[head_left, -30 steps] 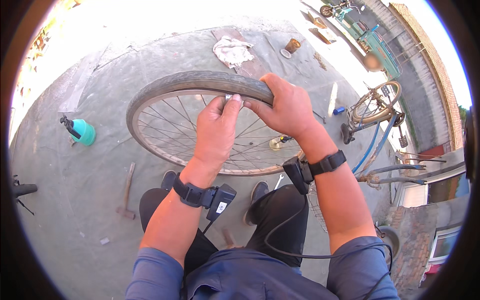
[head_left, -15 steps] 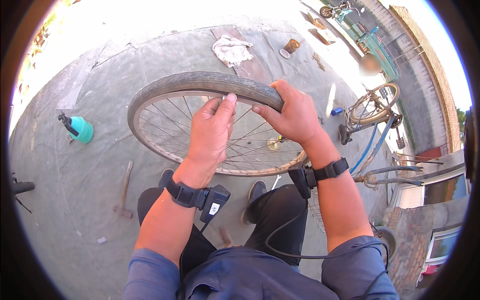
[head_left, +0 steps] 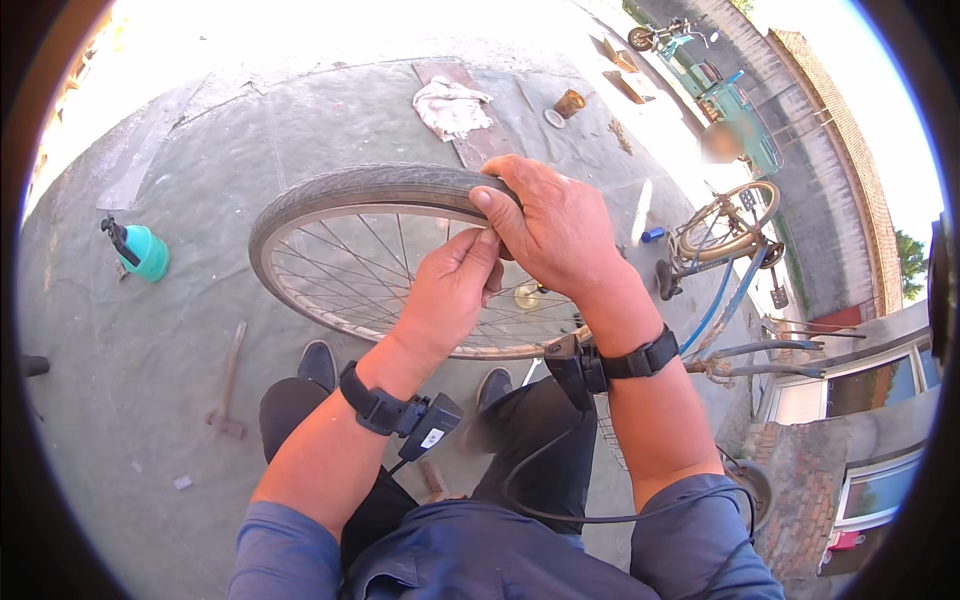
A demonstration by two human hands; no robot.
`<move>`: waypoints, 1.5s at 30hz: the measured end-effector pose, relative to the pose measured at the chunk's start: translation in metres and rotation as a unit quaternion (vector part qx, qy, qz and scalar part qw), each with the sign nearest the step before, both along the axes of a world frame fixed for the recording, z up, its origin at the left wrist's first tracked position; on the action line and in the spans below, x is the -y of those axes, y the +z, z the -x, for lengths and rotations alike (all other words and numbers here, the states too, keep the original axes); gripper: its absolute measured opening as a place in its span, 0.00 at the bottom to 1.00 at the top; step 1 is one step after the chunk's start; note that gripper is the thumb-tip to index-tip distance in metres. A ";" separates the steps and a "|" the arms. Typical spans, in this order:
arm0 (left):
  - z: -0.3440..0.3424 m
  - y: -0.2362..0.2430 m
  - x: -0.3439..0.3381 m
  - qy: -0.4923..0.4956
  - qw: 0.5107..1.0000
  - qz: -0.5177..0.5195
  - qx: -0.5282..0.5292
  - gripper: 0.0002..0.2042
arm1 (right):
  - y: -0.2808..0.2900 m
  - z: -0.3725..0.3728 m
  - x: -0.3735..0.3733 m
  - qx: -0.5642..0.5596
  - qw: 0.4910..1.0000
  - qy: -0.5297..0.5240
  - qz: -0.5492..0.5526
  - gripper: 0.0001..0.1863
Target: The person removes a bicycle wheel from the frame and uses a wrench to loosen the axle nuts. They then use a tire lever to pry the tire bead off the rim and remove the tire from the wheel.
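Observation:
A bicycle wheel with a grey tyre (head_left: pixel 340 185) and silver spoked rim (head_left: pixel 357 210) is held flat above my knees. My right hand (head_left: pixel 550 230) grips the tyre's right part from over the top, thumb lying on the rubber. Just below that thumb, my left hand (head_left: pixel 450 285) pinches at the inner side of the rim; what lies between those fingertips is hidden. A pale yellow round object (head_left: pixel 527 296) shows on the ground through the spokes.
On the grey ground are a teal sprayer (head_left: pixel 146 256), a hammer (head_left: pixel 225 420), a white cloth (head_left: pixel 445 105), a rusty can (head_left: pixel 570 103) and a blue cylinder (head_left: pixel 652 235). A bicycle frame (head_left: pixel 728 285) stands at right; beyond it, a teal cargo vehicle (head_left: pixel 700 85) beside a wall.
My right hand has moved left along the tyre, its thumb now up on the rubber. My left fingertips have dropped below it. The wheel's top edge sits lower in view.

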State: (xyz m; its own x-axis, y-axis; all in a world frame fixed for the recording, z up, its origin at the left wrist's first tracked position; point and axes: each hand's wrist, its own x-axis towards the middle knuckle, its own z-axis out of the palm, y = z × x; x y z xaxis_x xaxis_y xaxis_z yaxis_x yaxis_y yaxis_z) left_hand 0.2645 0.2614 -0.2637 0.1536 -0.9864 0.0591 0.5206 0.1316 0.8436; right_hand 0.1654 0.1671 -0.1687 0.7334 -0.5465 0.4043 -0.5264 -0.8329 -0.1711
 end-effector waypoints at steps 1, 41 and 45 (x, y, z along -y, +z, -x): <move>0.002 -0.003 0.001 0.002 1.000 -0.001 -0.002 0.16 | 0.003 -0.008 -0.002 -0.030 0.999 -0.018 -0.005 0.24; -0.035 0.005 -0.013 0.066 0.994 -0.080 -0.017 0.18 | -0.009 0.016 0.014 0.051 0.990 0.116 0.059 0.25; -0.046 0.018 -0.019 0.069 0.993 -0.095 -0.003 0.17 | -0.012 0.008 0.010 0.063 0.990 0.095 0.078 0.21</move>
State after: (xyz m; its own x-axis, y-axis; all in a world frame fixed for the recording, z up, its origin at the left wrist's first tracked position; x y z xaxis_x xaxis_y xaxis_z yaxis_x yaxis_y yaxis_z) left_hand 0.3105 0.2807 -0.2461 0.2884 -0.9491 -0.1266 0.5129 0.0414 0.8575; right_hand 0.1571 0.1574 -0.1808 0.7555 -0.3263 0.5681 -0.3397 -0.9366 -0.0861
